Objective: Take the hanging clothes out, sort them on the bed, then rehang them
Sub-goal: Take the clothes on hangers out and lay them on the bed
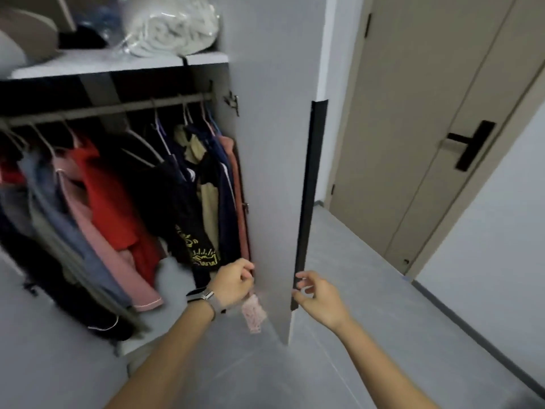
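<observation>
An open wardrobe holds several garments on hangers along a grey rail [118, 109]: a red top [109, 199], a pink one [88, 219], a black shirt with yellow print [188, 228] and a salmon piece [239, 202] at the far right. My left hand [234, 283], with a watch on the wrist, is closed on a pale pink patterned cloth [253, 312] that hangs below it by the door's inner face. My right hand [317, 295] touches the black handle strip [308, 202] on the edge of the open wardrobe door [274, 143], fingers loosely curled around it.
A top shelf [118, 64] carries a bagged white blanket [174, 25] and dark items. A beige room door [427, 128] with a black lever stands at the right. Grey floor tiles [354, 290] lie below.
</observation>
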### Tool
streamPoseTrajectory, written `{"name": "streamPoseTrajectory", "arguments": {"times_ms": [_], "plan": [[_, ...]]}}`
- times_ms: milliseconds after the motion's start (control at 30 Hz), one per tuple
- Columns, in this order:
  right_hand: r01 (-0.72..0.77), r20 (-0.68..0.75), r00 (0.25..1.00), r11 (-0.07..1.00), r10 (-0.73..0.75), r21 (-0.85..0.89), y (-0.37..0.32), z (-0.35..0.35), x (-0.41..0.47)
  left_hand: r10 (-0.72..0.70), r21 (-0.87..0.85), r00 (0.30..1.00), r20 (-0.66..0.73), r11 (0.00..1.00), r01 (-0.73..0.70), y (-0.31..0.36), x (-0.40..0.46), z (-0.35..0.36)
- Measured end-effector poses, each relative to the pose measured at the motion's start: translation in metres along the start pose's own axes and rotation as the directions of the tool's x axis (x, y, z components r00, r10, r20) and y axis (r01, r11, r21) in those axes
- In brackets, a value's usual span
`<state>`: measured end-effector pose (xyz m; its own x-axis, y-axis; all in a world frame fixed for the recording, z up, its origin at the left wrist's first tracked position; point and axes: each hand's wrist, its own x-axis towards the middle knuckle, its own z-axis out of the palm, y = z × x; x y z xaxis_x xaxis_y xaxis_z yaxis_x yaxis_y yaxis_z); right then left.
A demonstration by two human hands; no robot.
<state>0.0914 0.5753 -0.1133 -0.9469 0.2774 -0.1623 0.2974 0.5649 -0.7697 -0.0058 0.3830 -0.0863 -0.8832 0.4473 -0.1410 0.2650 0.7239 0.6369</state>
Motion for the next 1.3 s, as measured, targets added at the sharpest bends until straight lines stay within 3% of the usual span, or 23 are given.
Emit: {"name": "streamPoseTrajectory", "arguments": {"times_ms": [167,233,600,733,900,1000,1067,1133,1200,1300], "plan": [[0.18,0.17,0.969,0.984,-0.179,0.007,-0.06,0.036,0.085,-0.175,-0.145,0.964,-0.2,0.978,0.147,-0.042,0.017,-0.051],[0.241,0.235,0.942,0.97,-0.24,0.022,-0.082,0.051,0.117,-0.237,-0.241,0.947,-0.215,0.953,0.184,-0.056,0.02,-0.07],[0.386,0.444,0.809,0.918,-0.385,0.093,-0.217,0.189,0.26,-0.41,-0.422,0.85,-0.332,0.87,0.254,-0.193,0.084,-0.178],[0.403,0.386,0.822,0.907,-0.418,0.123,-0.264,0.219,0.31,-0.394,-0.426,0.866,-0.309,0.871,0.244,-0.228,0.125,-0.217],[0.553,-0.011,0.829,0.818,-0.559,0.156,-0.322,0.216,0.365,-0.337,-0.396,0.853,-0.399,0.902,0.171,-0.251,0.16,-0.258],[0.566,-0.203,0.822,0.802,-0.532,0.189,-0.349,0.208,0.4,-0.336,-0.436,0.775,-0.535,0.896,0.088,-0.261,0.174,-0.28],[0.518,-0.222,0.852,0.823,-0.474,0.232,-0.365,0.211,0.421,-0.325,-0.409,0.671,-0.666,0.912,0.036,-0.268,0.184,-0.294],[0.415,-0.094,0.91,0.876,-0.405,0.245,-0.376,0.221,0.439,-0.33,-0.377,0.528,-0.783,0.926,0.02,-0.27,0.197,-0.307],[0.261,0.141,0.943,0.933,-0.302,0.247,-0.383,0.231,0.449,-0.344,-0.356,0.401,-0.849,0.933,0.048,-0.271,0.211,-0.319],[-0.002,0.422,0.893,0.937,-0.155,0.348,-0.39,0.243,0.454,-0.319,-0.303,0.352,-0.88,0.948,0.102,-0.277,0.232,-0.332]]}}
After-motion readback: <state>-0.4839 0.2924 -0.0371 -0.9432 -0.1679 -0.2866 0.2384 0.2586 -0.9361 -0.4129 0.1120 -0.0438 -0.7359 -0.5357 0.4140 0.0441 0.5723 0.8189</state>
